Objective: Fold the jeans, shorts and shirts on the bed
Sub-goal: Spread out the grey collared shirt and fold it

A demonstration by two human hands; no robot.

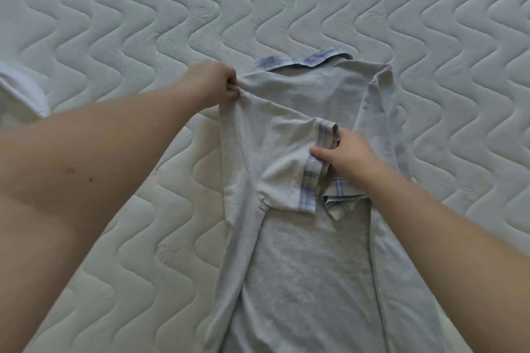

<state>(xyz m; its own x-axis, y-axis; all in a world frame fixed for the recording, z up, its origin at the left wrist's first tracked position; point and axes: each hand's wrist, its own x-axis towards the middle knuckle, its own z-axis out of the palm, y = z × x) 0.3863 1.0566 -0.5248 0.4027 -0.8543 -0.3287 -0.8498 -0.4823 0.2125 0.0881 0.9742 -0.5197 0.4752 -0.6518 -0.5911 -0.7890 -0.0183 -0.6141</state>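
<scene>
We judge the grey shirt (301, 152) half folded on the bed (114, 23): our left hand (212, 86) pinches its shoulder, our right hand (341, 155) grips the plaid sleeve cuff (321, 152) laid inward (lengthwise folds remain).

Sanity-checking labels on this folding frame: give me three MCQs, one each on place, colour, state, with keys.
1. Where does the plaid collar lie?
A. far end of the shirt
B. nearest the camera
C. under the left arm

2. What colour is the shirt body?
A. red
B. grey
C. black

3. What is the right hand doing?
A. resting flat on the mattress
B. hanging idle
C. gripping the plaid sleeve cuff

Key: 1 A, collar sits at the top edge; 2 B, fabric is plain grey; 3 C, fingers curl around the cuff.
</scene>
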